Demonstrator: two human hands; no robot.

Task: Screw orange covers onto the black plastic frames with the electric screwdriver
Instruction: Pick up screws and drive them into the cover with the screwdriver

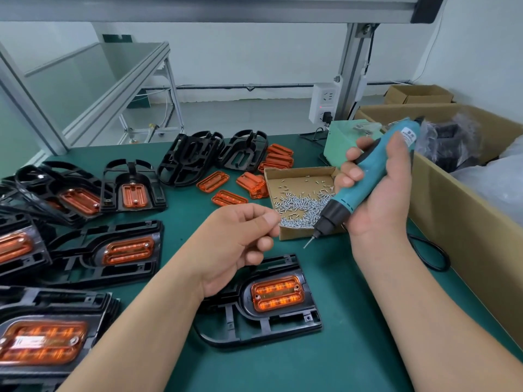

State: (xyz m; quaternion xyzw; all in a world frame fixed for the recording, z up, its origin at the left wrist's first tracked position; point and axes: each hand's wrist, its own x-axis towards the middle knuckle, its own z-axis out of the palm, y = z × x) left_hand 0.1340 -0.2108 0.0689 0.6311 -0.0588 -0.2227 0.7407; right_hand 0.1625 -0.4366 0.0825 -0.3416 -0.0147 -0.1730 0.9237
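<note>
- While the right hand (379, 199) is gripping the teal-and-black electric screwdriver (370, 176), fingers and thumb wrapped round its barrel, the tool is hanging tilted above the green matted surface (339, 335); its thin metal bit is pointing down and to the left, just off the near edge of the shallow brown cardboard tray (300, 176), and is touching nothing.
- The left hand (240, 244) is hovering with its fingers curled; thumb and forefinger are pressing together at the tray's near left corner, right beside the heap of small silver screws (300, 207); whether a screw is being pinched between them, I cannot tell.
- Below both hands, one black plastic frame (271, 321) is lying flat on the surface, partly hidden under the left wrist; a ribbed translucent orange cover (277, 292) is sitting in its rounded recess.
- Loose orange covers (226, 198) are lying scattered left of the tray and beyond the left hand; bare black frames (184, 162) are resting at the far edge behind them.
- Frames already carrying orange covers (113, 250) are lying along the left side, several overlapping in a pile.
- A large open cardboard box (452, 222) is standing along the right edge, holding clear plastic bags; a black cable (435, 256) is looping on the surface just beside it, near the right wrist.
</note>
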